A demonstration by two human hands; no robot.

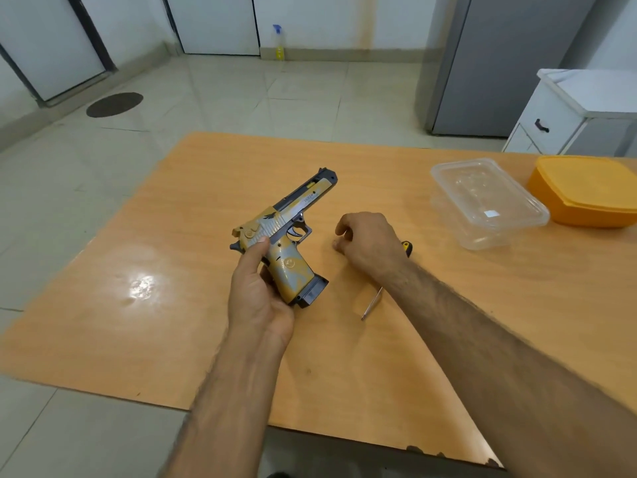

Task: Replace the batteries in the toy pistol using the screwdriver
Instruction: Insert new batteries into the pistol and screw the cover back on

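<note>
The table [144, 236] carries an orange box [586, 191] and a clear container [489, 205] at its far right. The left hand [258, 291] grips the pistol [282, 236] by its handle above the table, barrel pointing away. The right hand [368, 243], fingers loosely curled and holding nothing, hovers over the screwdriver [372, 303], which lies on the table beneath the wrist.

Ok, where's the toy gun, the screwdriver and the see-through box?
toy pistol [287, 215]: head view, on the slide above the trigger.
screwdriver [371, 304]: head view, on the metal shaft below the right forearm.
clear plastic box [517, 201]: head view, on its lid's right side.
</note>
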